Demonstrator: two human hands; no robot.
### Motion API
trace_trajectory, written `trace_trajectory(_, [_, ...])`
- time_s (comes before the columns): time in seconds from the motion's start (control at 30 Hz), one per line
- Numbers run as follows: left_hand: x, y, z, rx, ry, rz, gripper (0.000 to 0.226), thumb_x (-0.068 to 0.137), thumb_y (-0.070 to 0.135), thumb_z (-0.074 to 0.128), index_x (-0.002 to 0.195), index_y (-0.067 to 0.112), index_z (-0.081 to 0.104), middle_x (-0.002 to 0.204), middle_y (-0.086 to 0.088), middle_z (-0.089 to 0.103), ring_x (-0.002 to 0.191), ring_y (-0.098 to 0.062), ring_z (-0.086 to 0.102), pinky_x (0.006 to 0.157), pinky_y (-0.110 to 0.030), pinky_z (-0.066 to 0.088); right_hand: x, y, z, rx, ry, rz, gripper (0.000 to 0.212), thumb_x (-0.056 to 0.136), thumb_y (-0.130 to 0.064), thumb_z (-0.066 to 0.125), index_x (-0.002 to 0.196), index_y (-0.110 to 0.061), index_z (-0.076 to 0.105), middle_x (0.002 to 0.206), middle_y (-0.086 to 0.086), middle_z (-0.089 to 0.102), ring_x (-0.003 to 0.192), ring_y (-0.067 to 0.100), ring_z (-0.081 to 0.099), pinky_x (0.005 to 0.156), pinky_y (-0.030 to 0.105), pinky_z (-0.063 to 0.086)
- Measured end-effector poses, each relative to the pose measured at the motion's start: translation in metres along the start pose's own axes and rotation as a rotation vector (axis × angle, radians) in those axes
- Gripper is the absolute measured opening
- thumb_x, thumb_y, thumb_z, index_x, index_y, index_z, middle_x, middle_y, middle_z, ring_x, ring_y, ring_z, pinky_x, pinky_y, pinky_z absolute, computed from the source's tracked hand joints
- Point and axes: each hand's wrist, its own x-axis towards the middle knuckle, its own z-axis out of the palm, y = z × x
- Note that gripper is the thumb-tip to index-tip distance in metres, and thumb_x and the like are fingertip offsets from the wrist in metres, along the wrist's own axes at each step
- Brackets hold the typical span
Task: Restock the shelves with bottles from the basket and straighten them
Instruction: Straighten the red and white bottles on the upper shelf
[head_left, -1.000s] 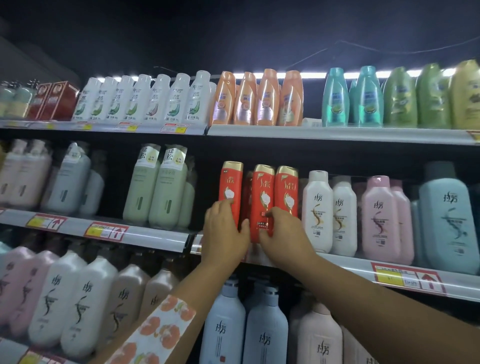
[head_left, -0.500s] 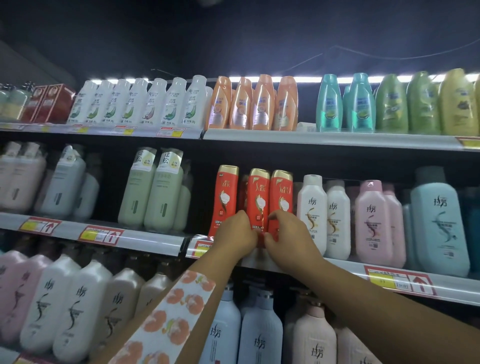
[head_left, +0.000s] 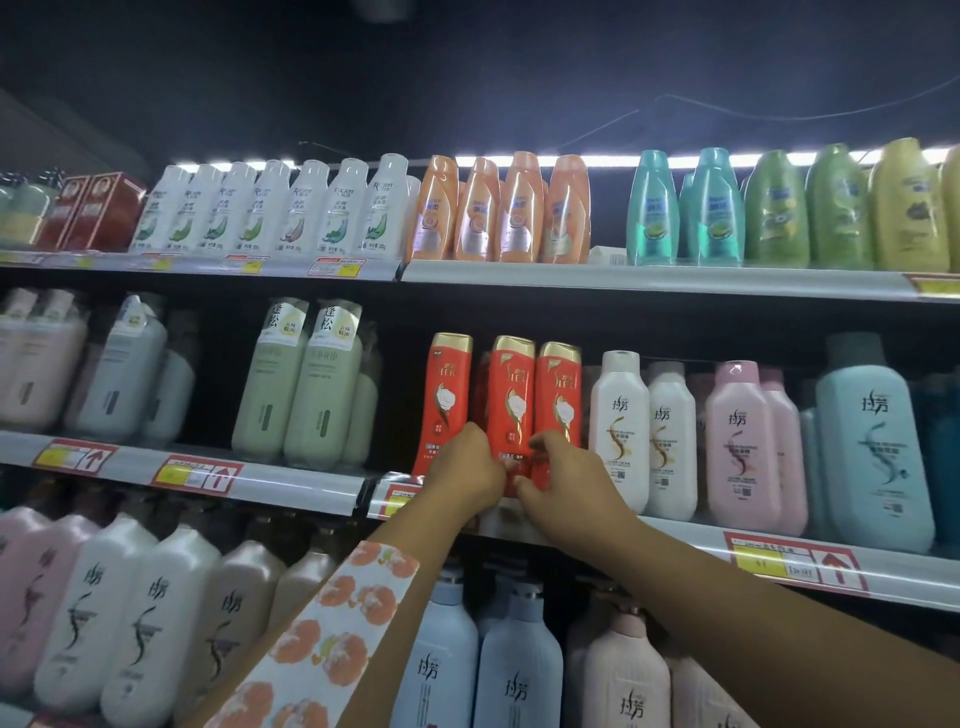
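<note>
Nearest to the camera, a floral sleeve (head_left: 317, 639) covered the left forearm, and the bare right forearm came in from the lower right. Both arms reached up to the middle shelf (head_left: 675, 540). The left hand (head_left: 465, 475) had its fingers curled against the lower part of the middle red bottle (head_left: 511, 410), and the right hand (head_left: 569, 483) pinched at the base of the same bottle, with one finger lifted toward the right red bottle (head_left: 558, 400). So both hands were grasping the middle bottle low down; how tight the grip was, I cannot tell.

Three red bottles with gold caps stood at the shelf front, the left red bottle (head_left: 447, 400) a little apart from the other two, which were touching each other. More red bottles seemed to stand behind them, but this part was dark. The basket was not in view.

These bottles looked to be of stiff, glossy plastic (probably slippery when the label is smooth), tall and narrow, so I judge they tip over easily if pushed near the cap. If full, they would be moderately heavy. The best place to hold is the lower body, where the hands already were, turning it until the label faces out.

Just beside them on the right stood white bottles (head_left: 618, 431) and pink bottles (head_left: 740, 441); further left, pale green bottles (head_left: 296, 395). On the top shelf (head_left: 649, 278), further away, were orange bottles (head_left: 498, 213) under a light strip.
</note>
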Motion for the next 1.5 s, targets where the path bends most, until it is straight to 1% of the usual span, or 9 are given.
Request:
trace_trajectory(0.1, [-0.001,-0.003,-0.001,-0.03,-0.011,0.016,0.037,0.095,0.035,0.066,0.122,0.015,0.051,0.122,-0.007,0.062,0.112,-0.027,0.061,0.096,-0.042,0.05,0.0,-0.004,0.006,0.025,-0.032,0.068,0.034,0.092,-0.024,0.063,0.124,-0.013,0.056,0.122,0.006,0.067,0.111,0.024,0.062,0.091,0.03,0.049])
trace_trajectory(0.27, [0.001,-0.006,-0.003,-0.041,-0.019,0.028,0.027,0.095,0.032,0.066,0.11,0.021,0.047,0.121,-0.006,0.063,0.113,-0.026,0.061,0.101,-0.045,0.049,0.0,-0.013,0.014,0.137,-0.018,0.181,0.026,0.092,-0.025,0.062,0.113,-0.01,0.061,0.108,0.005,0.069,0.091,0.02,0.063,0.062,0.021,0.042])
trace_trajectory(0.47, [0.002,-0.008,-0.002,-0.054,-0.01,0.064,0.027,0.095,0.031,0.066,0.116,0.018,0.052,0.121,-0.007,0.064,0.115,-0.027,0.061,0.103,-0.048,0.049,0.006,-0.012,0.02,0.37,-0.041,0.328,0.028,0.072,-0.033,0.063,0.096,-0.018,0.066,0.088,0.006,0.074,0.077,0.027,0.073,0.074,0.047,0.062])
trace_trajectory(0.7, [0.0,-0.018,0.006,-0.178,0.102,0.114,0.055,0.092,0.015,0.07,0.142,0.013,0.049,0.138,-0.009,0.058,0.127,-0.028,0.057,0.107,-0.05,0.047,0.0,-0.019,0.023,0.483,-0.051,0.395,0.007,0.092,-0.012,0.061,0.097,-0.016,0.059,0.085,0.011,0.073,0.07,0.028,0.075,0.071,0.045,0.063])
trace_trajectory(0.87, [-0.003,-0.027,0.011,-0.213,0.228,0.16,0.057,0.09,0.009,0.07,0.143,0.016,0.051,0.136,-0.007,0.061,0.124,-0.024,0.059,0.105,-0.048,0.05,-0.003,-0.024,0.022,0.494,-0.073,0.379,0.031,0.093,-0.011,0.061,0.123,-0.011,0.056,0.102,0.01,0.071,0.074,0.03,0.074,0.069,0.043,0.064])
trace_trajectory(1.03, [-0.01,-0.031,0.013,-0.167,0.263,0.268,0.052,0.093,0.006,0.064,0.143,0.015,0.052,0.136,-0.005,0.059,0.124,-0.022,0.058,0.105,-0.041,0.05,0.029,-0.027,-0.001,0.119,0.096,0.07,0.032,0.094,-0.015,0.06,0.126,-0.015,0.057,0.119,0.002,0.064,0.1,0.017,0.061,0.083,0.031,0.048])
trace_trajectory(1.2, [-0.018,-0.039,0.014,-0.01,0.244,0.426,0.054,0.098,0.011,0.053,0.149,0.018,0.04,0.15,0.0,0.042,0.136,-0.019,0.045,0.113,-0.035,0.04,0.074,-0.034,-0.021,-0.467,0.134,-0.22,0.035,0.096,-0.027,0.055,0.129,-0.016,0.05,0.129,0.004,0.054,0.112,0.028,0.056,0.083,0.04,0.05])
trace_trajectory(1.33, [-0.026,-0.052,0.021,0.26,0.196,0.597,0.055,0.104,0.032,0.039,0.155,0.016,0.029,0.165,0.001,0.018,0.152,-0.016,0.018,0.124,-0.034,0.023,0.094,-0.032,-0.026,-0.766,0.164,-0.335,0.048,0.098,-0.042,0.05,0.139,-0.016,0.045,0.137,0.004,0.054,0.122,0.025,0.048,0.099,0.043,0.042])
trace_trajectory(1.5, [-0.032,-0.071,0.027,0.542,0.102,0.667,0.068,0.102,0.051,0.012,0.161,0.018,0.008,0.169,0.003,-0.008,0.152,-0.01,-0.02,0.127,-0.038,0.001,0.11,-0.026,-0.022,-0.815,0.136,-0.334,0.048,0.099,-0.049,0.045,0.134,-0.016,0.047,0.13,0.005,0.061,0.121,0.026,0.051,0.1,0.044,0.038])
